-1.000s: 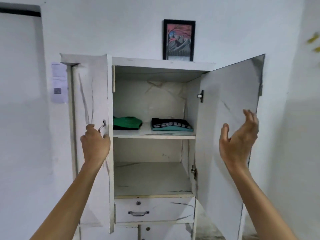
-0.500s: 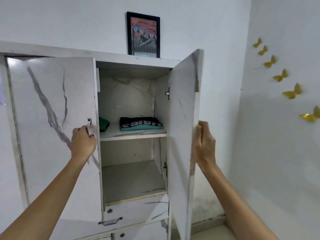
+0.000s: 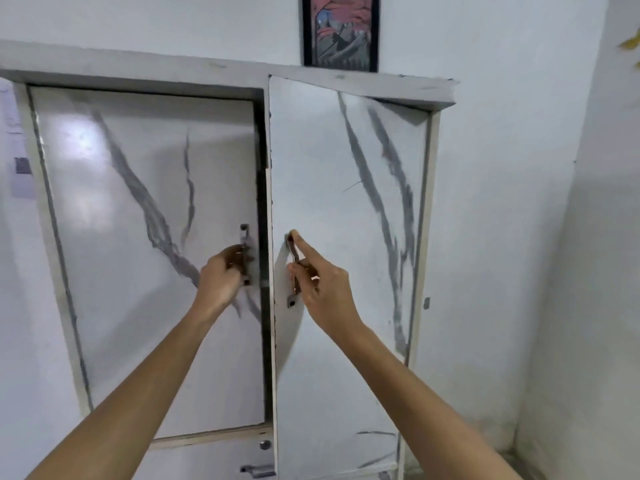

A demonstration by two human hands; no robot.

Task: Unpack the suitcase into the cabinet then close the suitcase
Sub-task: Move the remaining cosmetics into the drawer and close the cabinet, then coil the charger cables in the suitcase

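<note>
CHANGE: cabinet (image 3: 138, 72) doors swung nearly shut | left hand (image 3: 221, 280) grips left handle (image 3: 244, 233) | right hand (image 3: 323, 289) pinches right handle (image 3: 292, 301) | unpacking likely done; suitcase pending

No legible text — the wall notice (image 3: 19, 181) blurs.

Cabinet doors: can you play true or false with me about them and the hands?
1. The left hand grips the left handle. True.
2. The right door is wide open. False: it is only slightly ajar.
3. A picture is above the cabinet. True.
4. Clothes show on a shelf. False: the left door and right door hide the inside.
5. The right hand hangs free. False: it holds the right handle.
</note>
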